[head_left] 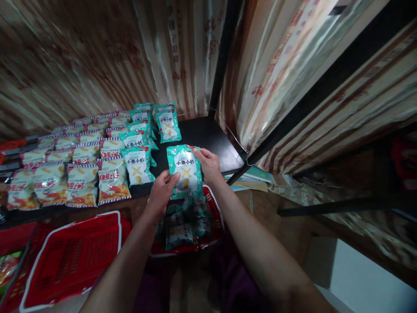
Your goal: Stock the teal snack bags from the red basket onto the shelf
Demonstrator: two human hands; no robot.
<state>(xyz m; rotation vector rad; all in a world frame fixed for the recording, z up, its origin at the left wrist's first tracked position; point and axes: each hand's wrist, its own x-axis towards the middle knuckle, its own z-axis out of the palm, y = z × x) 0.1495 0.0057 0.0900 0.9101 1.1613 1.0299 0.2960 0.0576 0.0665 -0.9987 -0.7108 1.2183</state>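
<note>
A teal and white snack bag (pixel 185 167) is held upright between my two hands, in front of the black shelf (pixel 198 134). My left hand (pixel 163 189) pinches its lower left side, thumb on the front. At its upper right edge, my right hand (pixel 207 164) grips the bag. Rows of matching teal bags (pixel 138 167) stand on the shelf to the left, with one separate column (pixel 168 126) behind the held bag. Below my hands, a red basket (pixel 216 208) holds several more teal bags (pixel 180 235).
White and orange snack bags (pixel 112 180) fill the shelf's left part. A second red basket (pixel 81 252) lies at lower left. Black posts (pixel 224 56) and striped curtains (pixel 182 52) bound the shelf. A white box (pixel 368 278) sits at lower right.
</note>
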